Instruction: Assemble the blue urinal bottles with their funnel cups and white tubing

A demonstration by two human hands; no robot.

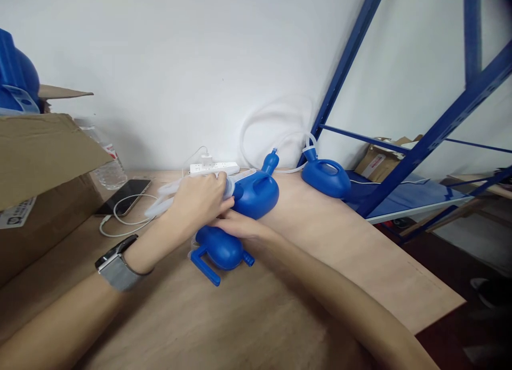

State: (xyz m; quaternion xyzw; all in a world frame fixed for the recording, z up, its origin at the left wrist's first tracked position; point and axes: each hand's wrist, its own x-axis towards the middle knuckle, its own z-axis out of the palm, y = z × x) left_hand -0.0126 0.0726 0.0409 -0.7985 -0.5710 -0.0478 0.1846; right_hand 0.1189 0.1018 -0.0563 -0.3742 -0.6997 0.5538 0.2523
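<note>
My left hand [203,196], with a watch on its wrist, is closed at a translucent collar [229,187] on the neck of a blue plastic jug [262,196]. Translucent tubing [159,206] comes out behind that hand. Just below it, my right hand [240,224] has its fingers drawn in near the jug's neck; their tips are hidden, so what they grip does not show. Under the right hand lies a rounded blue plastic piece [224,248] with an angled handle and a ribbed spout. Behind the jug another bulb-shaped blue piece [271,161] sticks up.
A second blue jug [326,178] with a hose stands by the blue shelf rack [344,45]. A power strip [215,168] lies along the wall. To the left are a phone [125,196], a white cable [116,234], a water bottle [110,167] and an open carton [44,162].
</note>
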